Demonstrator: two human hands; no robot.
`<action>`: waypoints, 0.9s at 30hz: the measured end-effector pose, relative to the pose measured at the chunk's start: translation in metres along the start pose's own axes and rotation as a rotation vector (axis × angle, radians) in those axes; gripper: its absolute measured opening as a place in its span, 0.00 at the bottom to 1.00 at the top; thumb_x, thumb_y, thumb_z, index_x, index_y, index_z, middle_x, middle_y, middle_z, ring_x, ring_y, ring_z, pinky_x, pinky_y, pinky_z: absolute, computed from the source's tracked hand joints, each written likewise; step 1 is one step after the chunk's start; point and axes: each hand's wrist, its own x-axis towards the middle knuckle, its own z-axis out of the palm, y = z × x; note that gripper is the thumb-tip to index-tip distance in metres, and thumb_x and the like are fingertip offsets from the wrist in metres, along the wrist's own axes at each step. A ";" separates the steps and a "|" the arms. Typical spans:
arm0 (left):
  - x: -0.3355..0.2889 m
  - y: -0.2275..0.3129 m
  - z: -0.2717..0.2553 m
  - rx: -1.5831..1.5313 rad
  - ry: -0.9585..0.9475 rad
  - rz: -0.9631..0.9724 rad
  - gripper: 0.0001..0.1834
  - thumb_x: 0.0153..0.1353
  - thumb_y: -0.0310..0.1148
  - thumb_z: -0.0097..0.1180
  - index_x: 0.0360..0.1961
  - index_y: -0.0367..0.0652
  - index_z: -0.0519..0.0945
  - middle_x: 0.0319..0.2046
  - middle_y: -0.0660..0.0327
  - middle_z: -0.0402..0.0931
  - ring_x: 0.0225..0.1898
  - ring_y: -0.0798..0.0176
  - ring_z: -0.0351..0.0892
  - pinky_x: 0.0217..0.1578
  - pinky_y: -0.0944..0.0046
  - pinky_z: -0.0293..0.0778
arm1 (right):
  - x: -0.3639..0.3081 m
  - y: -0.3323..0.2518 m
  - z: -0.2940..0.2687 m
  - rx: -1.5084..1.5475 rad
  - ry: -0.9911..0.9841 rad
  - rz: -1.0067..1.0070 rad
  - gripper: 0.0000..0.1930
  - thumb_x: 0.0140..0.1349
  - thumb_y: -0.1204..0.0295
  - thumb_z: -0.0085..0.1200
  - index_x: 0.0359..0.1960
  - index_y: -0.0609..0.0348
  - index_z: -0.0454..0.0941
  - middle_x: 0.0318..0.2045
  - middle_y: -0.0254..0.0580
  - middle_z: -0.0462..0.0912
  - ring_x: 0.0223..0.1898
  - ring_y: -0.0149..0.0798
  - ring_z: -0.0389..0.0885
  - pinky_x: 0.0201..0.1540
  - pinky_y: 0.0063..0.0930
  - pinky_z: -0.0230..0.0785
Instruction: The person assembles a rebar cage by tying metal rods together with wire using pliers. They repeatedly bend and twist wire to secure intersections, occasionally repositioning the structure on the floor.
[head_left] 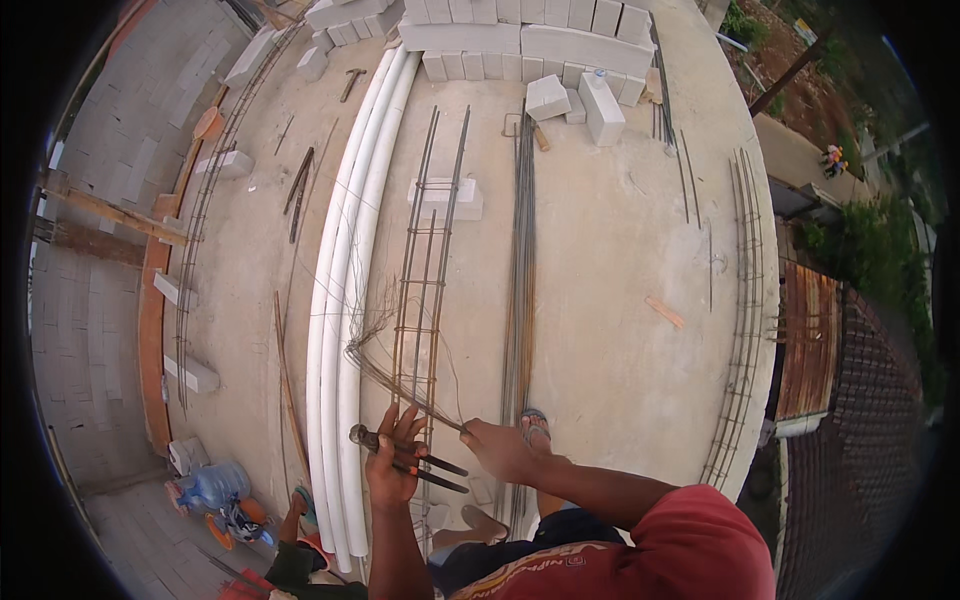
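My left hand [395,472] holds a pair of pincers [364,437], the head pointing left and the two dark handles spread to the right. Its fingers are partly raised around the tool. My right hand [500,450] is closed on the end of a bundle of thin tie wire [400,388]. The wire runs up and left from the fist and frays into loose, tangled strands over the white pipes. Beneath both hands lies a long rebar cage [430,232] with square stirrups, its far part by a pale block [465,200].
Three white pipes [345,270] lie left of the cage, a rebar bundle [522,250] right of it. Light blocks [480,40] are stacked at the back. A hammer [351,84] rests near the pipes. Another person's sandalled foot [305,503] and a blue water jug [213,487] are lower left.
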 end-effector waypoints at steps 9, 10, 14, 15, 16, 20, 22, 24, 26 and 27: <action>0.029 0.016 0.107 0.300 -0.046 -0.456 0.38 0.70 0.51 0.45 0.69 0.35 0.53 0.65 0.44 0.63 0.59 0.51 0.70 0.37 0.64 0.70 | -0.055 -0.045 -0.123 -0.108 -0.003 0.322 0.14 0.70 0.59 0.44 0.44 0.56 0.73 0.34 0.58 0.80 0.39 0.61 0.79 0.42 0.52 0.70; 0.037 0.014 0.117 0.292 -0.116 -0.454 0.37 0.70 0.53 0.44 0.69 0.37 0.54 0.64 0.45 0.64 0.59 0.50 0.70 0.38 0.64 0.70 | -0.054 -0.050 -0.136 -0.122 0.002 0.329 0.14 0.70 0.59 0.43 0.44 0.56 0.73 0.35 0.58 0.80 0.39 0.60 0.79 0.42 0.51 0.70; 0.089 0.012 0.171 0.191 -0.374 -0.399 0.36 0.68 0.51 0.49 0.69 0.43 0.56 0.64 0.46 0.64 0.58 0.51 0.72 0.41 0.64 0.70 | -0.038 -0.066 -0.186 -0.100 0.055 0.175 0.15 0.70 0.59 0.42 0.45 0.56 0.73 0.35 0.55 0.81 0.40 0.59 0.81 0.43 0.51 0.71; 0.100 0.019 0.188 0.192 -0.404 -0.380 0.37 0.67 0.50 0.52 0.70 0.43 0.55 0.64 0.47 0.65 0.58 0.52 0.72 0.40 0.64 0.70 | -0.029 -0.069 -0.193 -0.133 0.032 0.191 0.14 0.70 0.60 0.42 0.45 0.57 0.72 0.34 0.55 0.81 0.39 0.59 0.81 0.42 0.51 0.72; 0.115 0.023 0.205 0.190 -0.446 -0.370 0.38 0.65 0.49 0.55 0.70 0.44 0.55 0.63 0.47 0.65 0.58 0.52 0.72 0.40 0.63 0.71 | -0.018 -0.069 -0.204 -0.170 0.018 0.218 0.14 0.70 0.61 0.42 0.45 0.58 0.71 0.33 0.55 0.82 0.38 0.59 0.81 0.41 0.50 0.73; 0.172 0.027 0.268 0.140 -0.504 -0.398 0.39 0.62 0.36 0.61 0.69 0.42 0.55 0.50 0.53 0.76 0.47 0.58 0.78 0.33 0.67 0.72 | 0.029 -0.082 -0.261 -0.378 0.041 0.258 0.14 0.63 0.65 0.50 0.45 0.58 0.65 0.32 0.55 0.82 0.35 0.60 0.83 0.33 0.49 0.74; 0.212 0.022 0.298 0.297 -0.591 -0.353 0.42 0.59 0.36 0.64 0.70 0.43 0.54 0.43 0.56 0.77 0.45 0.58 0.79 0.34 0.64 0.74 | 0.054 -0.061 -0.280 -0.500 0.114 0.229 0.12 0.61 0.69 0.49 0.42 0.62 0.64 0.30 0.53 0.81 0.33 0.57 0.83 0.33 0.48 0.73; 0.234 0.026 0.349 0.415 -0.566 -0.273 0.41 0.58 0.30 0.62 0.69 0.41 0.54 0.34 0.61 0.77 0.38 0.63 0.79 0.30 0.71 0.72 | 0.079 -0.050 -0.311 -0.582 0.210 0.182 0.11 0.61 0.70 0.47 0.42 0.62 0.64 0.28 0.50 0.80 0.31 0.54 0.82 0.33 0.46 0.72; 0.251 0.027 0.397 0.538 -0.556 -0.170 0.41 0.57 0.27 0.61 0.69 0.39 0.54 0.32 0.62 0.76 0.36 0.66 0.78 0.28 0.74 0.71 | 0.106 -0.038 -0.339 -0.672 0.334 0.156 0.12 0.62 0.71 0.46 0.45 0.64 0.65 0.28 0.48 0.80 0.30 0.51 0.82 0.34 0.44 0.71; 0.258 0.028 0.425 0.633 -0.505 -0.116 0.37 0.57 0.25 0.60 0.67 0.38 0.57 0.29 0.65 0.74 0.30 0.71 0.74 0.26 0.76 0.69 | 0.120 -0.032 -0.356 -0.722 0.399 0.136 0.13 0.63 0.72 0.45 0.46 0.64 0.65 0.28 0.47 0.79 0.29 0.50 0.81 0.35 0.44 0.70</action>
